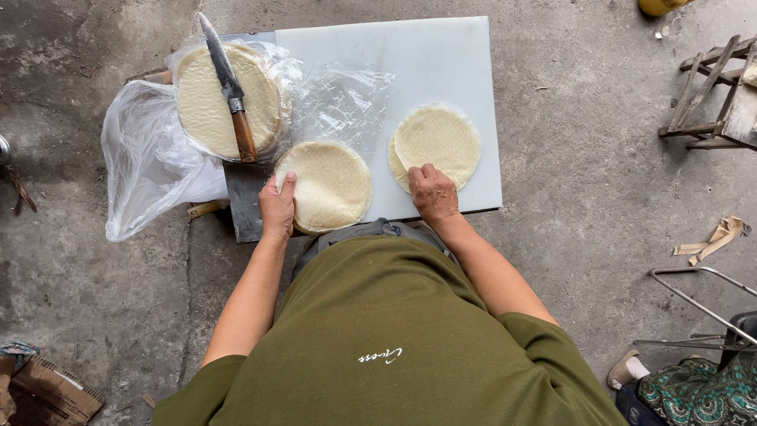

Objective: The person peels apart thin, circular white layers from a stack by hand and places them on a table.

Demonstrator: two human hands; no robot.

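My left hand (pixel 277 207) grips the left edge of a small stack of round pale flatbread sheets (pixel 330 184) at the near edge of a white cutting board (pixel 441 55). My right hand (pixel 431 192) presses its fingers on the near edge of a second pair of round sheets (pixel 438 142) lying on the board. A larger stack of the same sheets (pixel 206 102) sits in clear plastic wrap at the far left, with a wooden-handled knife (pixel 230 91) resting across it.
A crumpled clear plastic bag (pixel 146 166) hangs off the left side. A wooden stool (pixel 721 99) stands at the right, a metal frame (pixel 702 304) and patterned cloth at the lower right, a cardboard box (pixel 47 390) at the lower left. The floor is rough concrete.
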